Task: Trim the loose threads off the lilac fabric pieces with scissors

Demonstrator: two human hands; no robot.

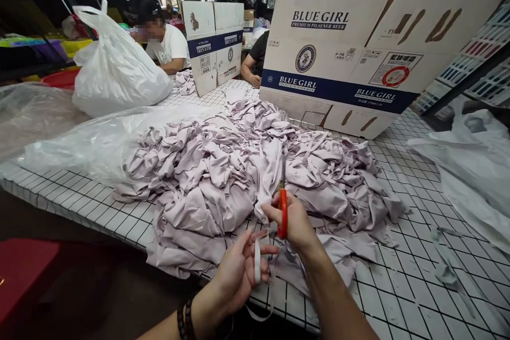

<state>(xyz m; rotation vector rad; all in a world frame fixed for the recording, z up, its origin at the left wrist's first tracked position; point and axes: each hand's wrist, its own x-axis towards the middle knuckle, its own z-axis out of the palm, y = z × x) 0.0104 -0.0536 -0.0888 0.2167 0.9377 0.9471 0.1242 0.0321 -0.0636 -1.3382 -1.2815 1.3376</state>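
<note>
My right hand is closed around red-handled scissors, the blades pointing away from me over the cloth. Its thumb is beside a white strip of cloth that runs up the heap. My left hand is palm up with fingers partly spread, and a narrow white band lies across them. The band's tail seems to hang below, near the table edge. Before both hands spreads a large heap of pale mauve fabric pieces, crumpled and overlapping.
The table has a white, black-lined grid top. Cardboard sheets stand upright behind the heap. Plastic bags lie at left, another white bag at right. Two people sit across the table. Something red is at lower left.
</note>
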